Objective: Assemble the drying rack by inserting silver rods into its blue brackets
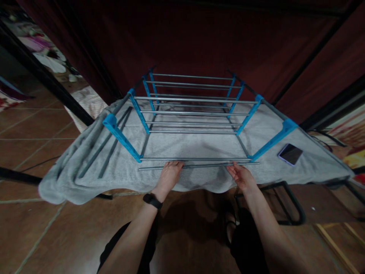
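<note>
A rack of grey metal rods and blue plastic side pieces (194,114) lies on a grey towel (199,146) spread over the tiled floor. A loose metal rod (205,165) lies along the rack's near edge. My left hand (169,176), with a black wrist band, is curled over that rod near its left part. My right hand (242,176) pinches the same rod nearer its right end. Both hands rest on the towel's front part.
Two spare dark rods (107,146) lie on the towel's left side. A phone (290,153) lies face up on its right. A dark red curtain (199,42) hangs behind. A black metal frame (288,201) lies on the floor at right.
</note>
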The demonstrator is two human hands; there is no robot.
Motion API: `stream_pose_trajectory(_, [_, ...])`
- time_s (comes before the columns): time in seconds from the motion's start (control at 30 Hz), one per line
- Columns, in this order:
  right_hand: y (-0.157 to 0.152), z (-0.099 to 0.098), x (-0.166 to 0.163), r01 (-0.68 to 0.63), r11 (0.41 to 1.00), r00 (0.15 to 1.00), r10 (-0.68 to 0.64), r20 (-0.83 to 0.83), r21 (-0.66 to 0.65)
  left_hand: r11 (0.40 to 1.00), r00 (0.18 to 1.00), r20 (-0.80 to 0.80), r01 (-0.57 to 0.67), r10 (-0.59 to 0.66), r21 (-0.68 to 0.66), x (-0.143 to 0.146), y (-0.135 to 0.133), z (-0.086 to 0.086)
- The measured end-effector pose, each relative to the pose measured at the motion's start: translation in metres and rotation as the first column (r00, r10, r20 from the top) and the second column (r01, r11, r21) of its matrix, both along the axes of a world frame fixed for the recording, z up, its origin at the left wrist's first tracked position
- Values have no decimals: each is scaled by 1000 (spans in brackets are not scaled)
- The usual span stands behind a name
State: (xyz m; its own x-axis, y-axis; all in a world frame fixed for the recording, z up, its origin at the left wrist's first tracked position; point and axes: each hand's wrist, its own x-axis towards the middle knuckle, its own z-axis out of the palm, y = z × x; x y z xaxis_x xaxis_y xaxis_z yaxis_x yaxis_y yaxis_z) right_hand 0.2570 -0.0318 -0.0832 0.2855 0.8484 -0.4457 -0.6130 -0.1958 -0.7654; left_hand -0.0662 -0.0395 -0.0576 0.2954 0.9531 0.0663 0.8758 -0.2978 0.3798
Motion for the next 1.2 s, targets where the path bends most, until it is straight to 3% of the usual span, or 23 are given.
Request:
stream_pose_trajectory(0.4, [5, 2, 24, 24, 999, 998, -22, 59, -29, 996, 994, -57, 90, -91, -27, -5, 6, 5])
stream_pose_trajectory(0.77, [10, -1, 18, 60, 997, 998, -58, 39, -53, 989, 971, -196, 143, -134, 31, -3, 8, -1])
stream_pose_trajectory(0.93, [12, -6, 13, 71, 997, 997, -70, 43, -17, 994, 965, -249, 96, -77, 62, 3, 9, -7])
stream_pose_trajectory(1.07, [13, -9, 6, 121, 993, 992, -122, 44, 13, 995, 954, -295, 71, -48, 68, 7, 9, -3])
stream_pose_trajectory(1.2, [12, -8, 0, 151, 988, 988, -152, 36, 30, 992, 935, -340, 120, -97, 46, 8, 7, 5])
